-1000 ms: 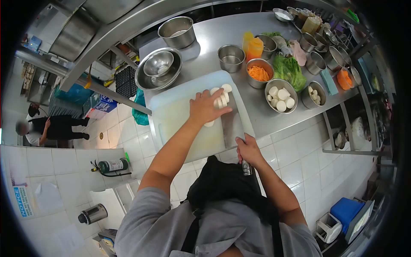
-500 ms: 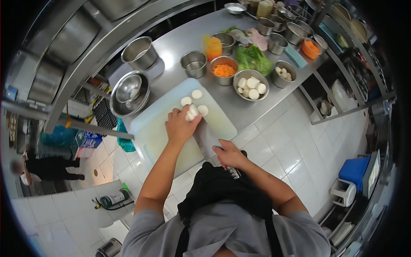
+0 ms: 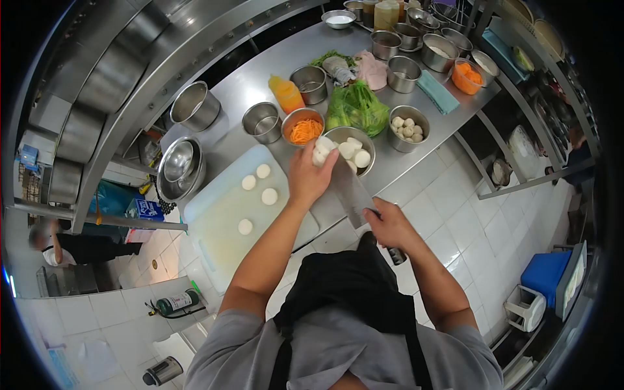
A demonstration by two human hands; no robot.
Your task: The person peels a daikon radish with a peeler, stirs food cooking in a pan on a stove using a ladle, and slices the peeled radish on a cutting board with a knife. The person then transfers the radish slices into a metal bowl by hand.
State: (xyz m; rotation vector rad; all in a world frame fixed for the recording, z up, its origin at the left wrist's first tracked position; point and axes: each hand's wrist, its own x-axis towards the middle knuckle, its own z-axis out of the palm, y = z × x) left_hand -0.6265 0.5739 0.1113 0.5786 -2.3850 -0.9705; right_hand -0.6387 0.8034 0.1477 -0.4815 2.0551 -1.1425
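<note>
My left hand holds a small cluster of round white slices at the near-left rim of a steel bowl containing more white pieces. Gripped by its dark handle, a broad-bladed knife is in my right hand; its blade slants up beside my left fingers, close to the bowl. Several white slices lie apart on the pale cutting board, left of my left forearm. What the white food is, I cannot tell.
Around the bowl stand a pot of shredded carrot, a pot of small pale balls, leafy greens and an orange squeeze bottle. Nested steel bowls sit left of the board. A person stands at far left.
Both hands have moved from the cutting board toward the bowl, carrying white slices and the knife. The view has shifted too. Several slices are left lying on the board.
</note>
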